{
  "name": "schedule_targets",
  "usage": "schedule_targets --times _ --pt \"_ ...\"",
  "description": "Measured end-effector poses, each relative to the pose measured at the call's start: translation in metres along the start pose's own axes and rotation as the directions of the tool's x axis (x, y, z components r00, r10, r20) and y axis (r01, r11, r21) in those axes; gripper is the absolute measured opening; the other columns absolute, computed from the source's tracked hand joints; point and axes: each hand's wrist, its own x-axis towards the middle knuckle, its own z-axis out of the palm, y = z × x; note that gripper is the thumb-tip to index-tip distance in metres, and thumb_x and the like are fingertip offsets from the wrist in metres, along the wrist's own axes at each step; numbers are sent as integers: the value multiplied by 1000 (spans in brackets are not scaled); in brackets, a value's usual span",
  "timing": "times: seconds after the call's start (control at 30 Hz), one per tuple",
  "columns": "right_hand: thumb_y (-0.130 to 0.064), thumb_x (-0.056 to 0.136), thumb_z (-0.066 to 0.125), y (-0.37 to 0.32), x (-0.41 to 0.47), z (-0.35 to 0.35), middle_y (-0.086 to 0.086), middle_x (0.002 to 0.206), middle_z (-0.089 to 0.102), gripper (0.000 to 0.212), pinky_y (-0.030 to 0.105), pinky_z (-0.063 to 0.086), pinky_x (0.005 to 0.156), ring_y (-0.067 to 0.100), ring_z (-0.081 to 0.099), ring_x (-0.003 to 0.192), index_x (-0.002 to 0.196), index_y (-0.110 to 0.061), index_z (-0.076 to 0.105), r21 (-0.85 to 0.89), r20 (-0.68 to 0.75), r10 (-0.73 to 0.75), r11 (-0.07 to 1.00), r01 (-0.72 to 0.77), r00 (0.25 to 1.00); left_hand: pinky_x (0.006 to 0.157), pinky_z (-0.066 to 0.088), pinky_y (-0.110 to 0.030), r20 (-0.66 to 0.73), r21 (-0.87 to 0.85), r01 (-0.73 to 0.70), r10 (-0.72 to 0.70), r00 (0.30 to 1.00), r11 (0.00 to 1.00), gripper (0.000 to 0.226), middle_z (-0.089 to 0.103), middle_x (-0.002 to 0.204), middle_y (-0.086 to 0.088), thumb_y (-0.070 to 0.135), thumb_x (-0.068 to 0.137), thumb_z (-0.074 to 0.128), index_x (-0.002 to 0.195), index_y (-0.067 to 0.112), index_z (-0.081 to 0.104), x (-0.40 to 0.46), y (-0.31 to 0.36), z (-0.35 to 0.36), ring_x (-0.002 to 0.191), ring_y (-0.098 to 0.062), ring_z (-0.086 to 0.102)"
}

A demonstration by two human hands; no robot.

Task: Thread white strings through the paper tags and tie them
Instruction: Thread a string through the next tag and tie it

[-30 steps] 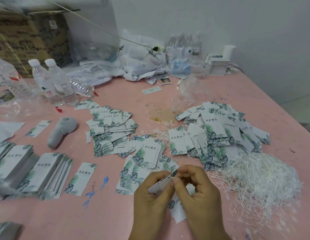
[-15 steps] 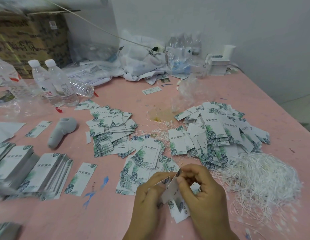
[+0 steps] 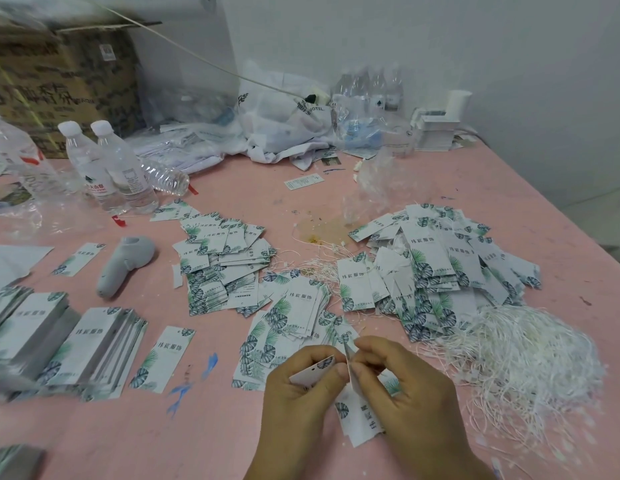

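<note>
Head view. Left hand (image 3: 301, 386) curled, pinching a paper tag (image 3: 313, 370) near its punched end, hole facing up. Right hand (image 3: 402, 379) curled, thumb and forefinger pinching the top edge of a second tag (image 3: 359, 415) that hangs down between both hands, just above the pink table (image 3: 204, 427). No string visible in either grip; too fine to tell whether one is already caught at the fingertips.

Risks, as judged: two tags held at once, so the string may pass through the wrong hole or both; thin card may crease under a tight pinch; the loose heap of white strings (image 3: 530, 358) just right of the right hand looks tangled, so pulling one may drag several out.

Surroundings: scattered tag piles (image 3: 440, 258) ahead, neat tag stacks (image 3: 90, 348) far left, a grey handheld device (image 3: 123, 263), water bottles (image 3: 107, 164), a cardboard box (image 3: 59, 84) behind. Loose tags directly under the hands crowd the working spot.
</note>
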Motion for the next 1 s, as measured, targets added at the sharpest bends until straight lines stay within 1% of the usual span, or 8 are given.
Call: schedule_targets --times 0.2,0.33,0.53,0.63,0.73,0.8,0.93,1.0 --pt "-23 85 65 0 -1 3 -10 84 73 18 13 52 71 0 67 76 102 -20 72 -50 -12 -119 992 119 993 64 47 -35 -92 108 -46 56 994 993 29 68 72 -14 31 75 80 87 6 72 0 -5 -5 67 -22 59" --pt "-7 83 73 -5 0 0 -17 89 72 34 5 48 71 -4 67 78 97 -37 71 190 137 304 926 -326 943 56 46 -32 -159 95 -9 24 987 995 32 68 69 -9 35 72 81 84 7 72 2 -5 -8 62 -20 60" --pt "5 82 64 15 15 -12 11 67 63 18 19 37 41 13 45 45 95 -5 71 518 563 602 277 -809 566 59 55 -39 -235 -285 112 -183 955 952 27 71 73 -20 25 60 87 71 4 74 8 4 -3 64 -31 68" --pt "-2 74 63 23 17 -16 11 65 56 18 19 30 35 10 38 39 90 1 70 625 666 588 -105 -774 458 59 57 -37 -247 -394 134 -245 937 909 18 70 70 -15 23 59 84 62 8 74 11 10 -1 63 -25 69" --pt "-13 78 62 24 18 -17 6 62 52 16 17 24 29 6 31 35 87 -3 71 667 687 574 -257 -699 445 58 57 -34 -229 -447 165 -291 929 879 17 70 67 -10 22 70 72 56 12 73 11 13 -2 59 -21 68" --pt "-24 81 62 19 17 -17 3 62 51 20 17 21 30 6 28 35 87 -9 73 710 596 603 -87 -699 530 57 56 -32 -214 -430 178 -291 932 885 14 70 68 -11 19 68 75 56 12 73 11 13 -1 60 -22 67" --pt "-49 79 71 0 4 -9 -2 62 53 23 16 35 42 6 42 48 94 -32 73 458 238 516 687 -564 823 56 55 -35 -166 -351 185 -256 952 918 23 69 75 -22 18 61 85 68 2 71 9 9 2 63 -29 66" --pt "-45 73 73 -8 -1 -1 -2 64 56 22 13 40 49 4 46 53 94 -38 73 394 192 421 794 -463 886 60 55 -37 -109 -352 184 -235 966 918 30 67 74 -24 19 60 87 73 0 68 7 7 3 65 -30 65"
